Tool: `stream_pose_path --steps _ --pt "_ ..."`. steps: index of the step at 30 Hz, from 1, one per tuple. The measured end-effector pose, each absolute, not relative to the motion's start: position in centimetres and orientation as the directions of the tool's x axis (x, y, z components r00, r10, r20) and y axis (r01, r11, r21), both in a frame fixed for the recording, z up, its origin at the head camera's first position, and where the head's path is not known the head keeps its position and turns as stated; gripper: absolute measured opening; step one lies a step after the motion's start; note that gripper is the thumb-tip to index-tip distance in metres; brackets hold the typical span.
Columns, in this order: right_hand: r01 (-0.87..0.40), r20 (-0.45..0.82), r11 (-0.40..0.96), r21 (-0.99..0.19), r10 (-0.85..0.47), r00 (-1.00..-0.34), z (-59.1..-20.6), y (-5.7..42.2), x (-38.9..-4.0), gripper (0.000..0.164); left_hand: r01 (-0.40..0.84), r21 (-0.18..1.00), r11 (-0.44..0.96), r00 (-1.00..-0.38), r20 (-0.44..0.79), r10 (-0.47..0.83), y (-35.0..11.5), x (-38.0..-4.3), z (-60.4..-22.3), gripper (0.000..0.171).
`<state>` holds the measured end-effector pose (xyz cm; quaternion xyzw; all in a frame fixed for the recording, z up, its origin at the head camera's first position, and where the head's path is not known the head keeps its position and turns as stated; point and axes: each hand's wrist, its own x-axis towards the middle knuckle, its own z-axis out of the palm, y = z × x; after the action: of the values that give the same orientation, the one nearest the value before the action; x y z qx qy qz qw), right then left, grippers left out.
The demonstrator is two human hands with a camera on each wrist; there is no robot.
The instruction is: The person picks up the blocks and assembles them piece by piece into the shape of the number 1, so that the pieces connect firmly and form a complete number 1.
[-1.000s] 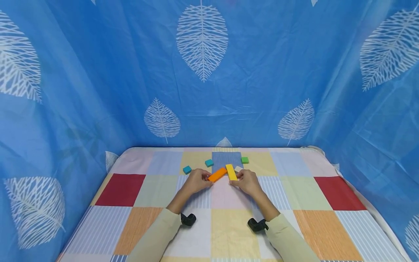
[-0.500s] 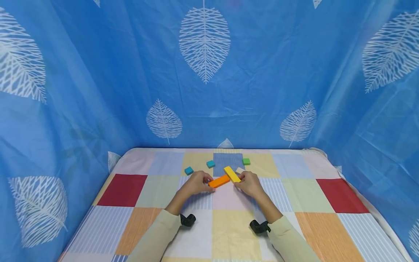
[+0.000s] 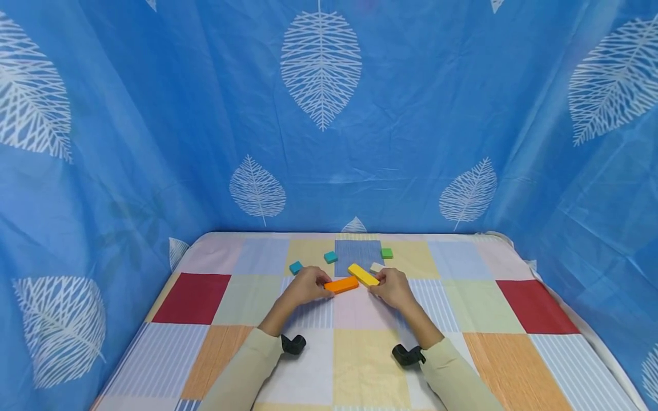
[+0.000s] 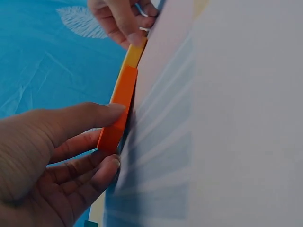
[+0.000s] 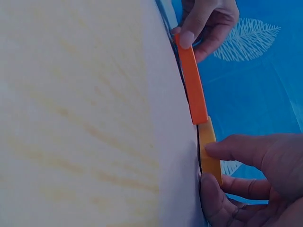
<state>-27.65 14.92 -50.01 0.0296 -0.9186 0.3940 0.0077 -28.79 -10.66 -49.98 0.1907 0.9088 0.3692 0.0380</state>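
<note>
An orange block [image 3: 341, 285], long and rectangular, is pinched at its left end by my left hand [image 3: 307, 287]. My right hand [image 3: 393, 287] grips the lower right end of a similar yellow block [image 3: 362, 274], which slants up to the left. The inner ends of the two blocks lie close together, the yellow one a little farther back. In the left wrist view my thumb presses on the front face of the orange block [image 4: 118, 109], and the yellow block [image 4: 135, 56] shows behind it. The right wrist view has my thumb on the yellow block [image 5: 208, 151].
A white block [image 3: 377, 267] lies just behind my right hand. Two teal blocks [image 3: 330, 257] sit behind the left hand, and a green block [image 3: 387, 253] lies at the back right. A patchwork cloth [image 3: 370, 365] covers the table, with a blue leaf-print curtain [image 3: 390, 142] behind.
The yellow block has turned from nearly upright in the head view to a slant leaning left. The orange block has swung flatter, its right end lower. Both hands keep their hold.
</note>
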Motion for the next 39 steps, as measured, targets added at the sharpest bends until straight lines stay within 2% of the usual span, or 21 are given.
stream_pose_path --steps 6,15,23,39 --pt "-0.058 0.02 0.662 -0.748 -0.066 -0.998 -49.9 15.3 -27.8 0.022 0.315 0.71 0.629 -0.921 0.067 0.385 -11.5 -28.7 -49.8 0.025" --pt "-0.075 0.038 0.686 -0.724 -0.068 -0.997 -49.9 15.9 -27.5 0.024 0.331 0.715 0.616 -0.91 0.068 0.409 -12.4 -27.7 -49.7 0.025" --pt "-0.069 0.019 0.651 -0.756 -0.085 -0.996 -49.6 15.7 -26.7 0.022 0.399 0.729 0.556 -0.866 0.101 0.489 -13.2 -26.2 -50.0 0.024" --pt "-0.091 -0.02 0.656 -0.749 -0.16 -0.987 -49.2 16.6 -24.5 0.021 0.423 0.762 0.49 -0.811 0.077 0.58 -11.2 -22.3 -50.2 0.023"
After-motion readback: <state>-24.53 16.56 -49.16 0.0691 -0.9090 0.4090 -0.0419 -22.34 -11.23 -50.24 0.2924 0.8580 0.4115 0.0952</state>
